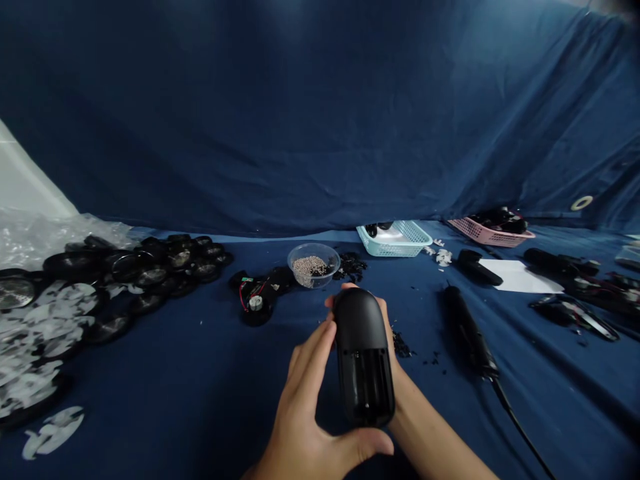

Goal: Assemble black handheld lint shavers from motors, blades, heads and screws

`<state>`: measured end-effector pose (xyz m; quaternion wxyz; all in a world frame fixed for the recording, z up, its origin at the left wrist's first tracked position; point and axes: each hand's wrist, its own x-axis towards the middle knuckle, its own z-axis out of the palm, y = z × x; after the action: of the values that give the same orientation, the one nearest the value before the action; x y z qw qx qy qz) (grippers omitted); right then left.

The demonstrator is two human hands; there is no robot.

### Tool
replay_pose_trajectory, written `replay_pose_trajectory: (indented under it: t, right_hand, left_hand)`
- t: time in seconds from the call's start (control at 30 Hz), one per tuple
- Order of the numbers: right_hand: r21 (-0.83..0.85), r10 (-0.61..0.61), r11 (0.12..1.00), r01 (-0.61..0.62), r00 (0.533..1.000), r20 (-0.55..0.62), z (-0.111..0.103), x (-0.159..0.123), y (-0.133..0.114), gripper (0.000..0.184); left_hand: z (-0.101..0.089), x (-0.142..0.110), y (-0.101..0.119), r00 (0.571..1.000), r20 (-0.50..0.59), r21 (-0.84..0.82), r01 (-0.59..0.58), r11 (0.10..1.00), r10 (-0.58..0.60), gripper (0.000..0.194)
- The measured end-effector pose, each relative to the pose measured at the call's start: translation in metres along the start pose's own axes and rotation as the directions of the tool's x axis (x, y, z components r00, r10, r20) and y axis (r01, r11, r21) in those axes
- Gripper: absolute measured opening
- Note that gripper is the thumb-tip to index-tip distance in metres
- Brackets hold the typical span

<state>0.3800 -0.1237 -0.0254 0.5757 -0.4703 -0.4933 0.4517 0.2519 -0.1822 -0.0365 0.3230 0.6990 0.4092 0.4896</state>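
You are grasping a black casing [361, 323] with both hands, and it is sitting in front of you near the middle of the view, raised over the blue cloth [175, 393]. Your left hand [313, 400] is bracing it, the fingertips pressing its upper left side and the thumb lying along its lower end. Your right hand [393, 353] is cradling it from behind and the right, mostly hiding behind it, with some fingertips showing past the top. The casing is tilting so that its rounded end is pointing away from you and its glossy recess is facing you.

Beyond it, a clear bowl [331, 257] is holding small metal pieces [309, 265]. Black bits [353, 265] are lying just beside the bowl, on its right. To the bowl's left, an opened part [256, 293] is showing red wires.

To your right, a black tool [465, 327] is lying with its cord [517, 421] trailing towards you. Farther back, a teal basket [395, 249] and a pink basket [493, 236] are holding dark parts, and a white sheet [523, 277] is lying in front of the pink one.

To your left, black round parts [150, 275] are piling up, and white cutouts [45, 327] are covering some of them.
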Motion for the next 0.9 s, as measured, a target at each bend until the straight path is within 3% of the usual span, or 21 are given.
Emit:
replay_pose_trajectory:
  t: [0.2,0.3,0.4,0.5,0.67,0.8,0.9]
  right_hand:
    - [0.149,0.120,0.981,-0.122,0.992,0.026,-0.001,-0.002,-0.008,0.055]
    - [0.119,0.145,0.983,-0.138,0.988,-0.053,-0.005,0.001,-0.013,0.053]
    - [0.035,0.087,0.996,-0.082,0.983,-0.159,-0.010,0.004,-0.014,0.050]
    - [-0.057,0.015,0.998,-0.023,0.990,-0.142,-0.012,0.004,-0.019,0.044]
    - [-0.215,-0.091,0.973,0.088,0.996,-0.002,-0.016,-0.006,-0.037,0.039]
    - [-0.394,-0.245,0.890,0.229,0.969,0.011,-0.014,-0.017,-0.044,0.031]
    - [-0.464,-0.288,0.839,0.284,0.956,0.064,-0.009,-0.026,-0.044,0.030]
  left_hand:
    - [-0.001,-0.003,-0.002,0.998,0.026,-0.023,0.051,0.998,-0.050,0.109]
    - [-0.001,-0.001,-0.002,0.974,0.093,-0.128,0.219,0.967,-0.208,0.105]
    - [0.000,0.008,-0.001,0.916,0.226,-0.402,0.399,0.825,-0.332,0.104]
    - [-0.003,0.020,0.005,0.892,0.246,-0.562,0.449,0.695,-0.378,0.087]
    - [-0.017,0.022,0.023,0.813,0.303,-0.572,0.573,0.587,-0.498,0.059]
    - [-0.028,0.008,0.028,0.820,0.378,-0.591,0.571,0.570,-0.431,0.063]
    - [-0.034,0.000,0.027,0.825,0.406,-0.597,0.565,0.569,-0.393,0.072]
